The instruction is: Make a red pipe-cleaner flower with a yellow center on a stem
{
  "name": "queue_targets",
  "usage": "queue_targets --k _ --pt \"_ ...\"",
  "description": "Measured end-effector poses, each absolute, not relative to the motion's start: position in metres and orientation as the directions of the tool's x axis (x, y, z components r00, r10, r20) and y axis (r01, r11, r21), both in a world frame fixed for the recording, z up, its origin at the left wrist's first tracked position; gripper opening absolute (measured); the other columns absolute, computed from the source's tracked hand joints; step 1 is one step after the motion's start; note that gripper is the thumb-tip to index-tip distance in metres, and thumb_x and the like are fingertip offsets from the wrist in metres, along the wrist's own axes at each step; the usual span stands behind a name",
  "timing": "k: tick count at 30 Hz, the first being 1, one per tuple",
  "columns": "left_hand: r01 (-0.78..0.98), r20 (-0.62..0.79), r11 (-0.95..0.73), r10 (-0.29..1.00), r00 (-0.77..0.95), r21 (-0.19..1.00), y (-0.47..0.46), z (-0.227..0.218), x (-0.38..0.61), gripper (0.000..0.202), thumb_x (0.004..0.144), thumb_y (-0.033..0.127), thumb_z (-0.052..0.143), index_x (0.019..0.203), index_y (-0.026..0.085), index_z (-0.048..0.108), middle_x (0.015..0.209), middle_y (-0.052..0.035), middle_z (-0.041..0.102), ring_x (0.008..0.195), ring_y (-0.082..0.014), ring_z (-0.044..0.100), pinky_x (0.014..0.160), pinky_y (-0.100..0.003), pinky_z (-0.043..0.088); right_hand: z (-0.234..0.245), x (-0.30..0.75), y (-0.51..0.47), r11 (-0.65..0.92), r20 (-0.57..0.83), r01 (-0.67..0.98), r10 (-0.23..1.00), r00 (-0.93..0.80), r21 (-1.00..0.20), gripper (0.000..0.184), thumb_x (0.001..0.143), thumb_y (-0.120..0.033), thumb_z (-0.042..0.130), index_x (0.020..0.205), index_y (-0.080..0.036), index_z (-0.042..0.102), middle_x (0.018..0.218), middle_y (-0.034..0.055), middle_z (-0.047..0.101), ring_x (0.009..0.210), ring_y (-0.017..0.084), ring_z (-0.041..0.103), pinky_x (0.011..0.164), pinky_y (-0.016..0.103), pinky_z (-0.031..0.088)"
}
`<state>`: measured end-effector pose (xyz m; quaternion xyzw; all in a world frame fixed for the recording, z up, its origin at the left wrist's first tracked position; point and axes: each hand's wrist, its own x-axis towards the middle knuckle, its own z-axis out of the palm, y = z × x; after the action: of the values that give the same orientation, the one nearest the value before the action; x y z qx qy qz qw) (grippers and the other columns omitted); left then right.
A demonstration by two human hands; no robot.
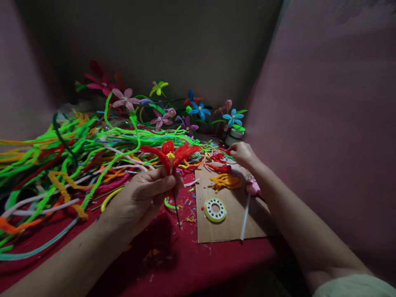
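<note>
My left hand [145, 196] is closed around the base of a red pipe-cleaner flower [171, 154] with a yellow centre, held upright above the red cloth [192, 264]; its thin dark stem [177, 210] hangs below my fingers. My right hand [243, 153] reaches to the back of a brown board [229, 229], fingers curled over small red pipe-cleaner pieces [220, 161]; what it grips is hidden. Orange bent pieces [225, 181] lie on the board just in front of that hand.
A big tangle of green, orange and white pipe cleaners [62, 161] covers the left. Finished flowers [199, 109] stand at the back by a small jar [234, 136]. A yellow-white ring [215, 209] and a white stick with a pink tip [246, 216] lie on the board. Pink walls close the right.
</note>
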<state>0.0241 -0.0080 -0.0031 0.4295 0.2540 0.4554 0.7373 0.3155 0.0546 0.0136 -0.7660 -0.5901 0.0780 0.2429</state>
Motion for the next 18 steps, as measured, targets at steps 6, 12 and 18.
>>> queue_targets --k 6,12,18 --pt "-0.502 -0.037 0.261 0.91 0.412 0.824 -0.008 -0.003 0.026 0.017 0.059 0.022 0.08 0.068 0.014 0.069 0.063 0.0007 0.067 0.058 -0.0097 0.059 0.056 -0.018 0.045 0.03 0.315 0.021 0.066 0.122 0.426 0.987 0.106 -0.902 0.03 0.072 -0.024 0.063 0.098 -0.012 0.067 0.072 0.0047 0.065 0.052 0.009 0.053 0.053 0.024 0.045" --pt "-0.588 -0.13 0.307 0.937 0.324 0.749 -0.008 -0.005 0.029 0.01 0.068 0.011 0.074 0.077 0.015 0.071 0.083 -0.0011 0.073 0.088 -0.0111 0.063 0.081 -0.018 0.046 0.03 0.282 -0.01 0.037 0.056 -0.104 0.981 -0.184 -0.994 0.03 0.062 -0.015 0.073 0.092 -0.014 0.068 0.078 0.0045 0.069 0.062 0.011 0.061 0.057 0.023 0.047" --pt "-0.457 -0.101 0.335 0.881 0.463 0.824 -0.01 -0.008 0.032 0.017 0.073 0.016 0.071 0.09 0.015 0.071 0.101 -0.005 0.071 0.092 -0.014 0.062 0.087 -0.023 0.044 0.034 0.25 -0.025 -0.012 0.03 -0.162 0.966 -0.257 -0.987 0.029 0.061 -0.009 0.071 0.09 -0.013 0.067 0.074 0.0035 0.069 0.052 0.008 0.057 0.05 0.021 0.042"
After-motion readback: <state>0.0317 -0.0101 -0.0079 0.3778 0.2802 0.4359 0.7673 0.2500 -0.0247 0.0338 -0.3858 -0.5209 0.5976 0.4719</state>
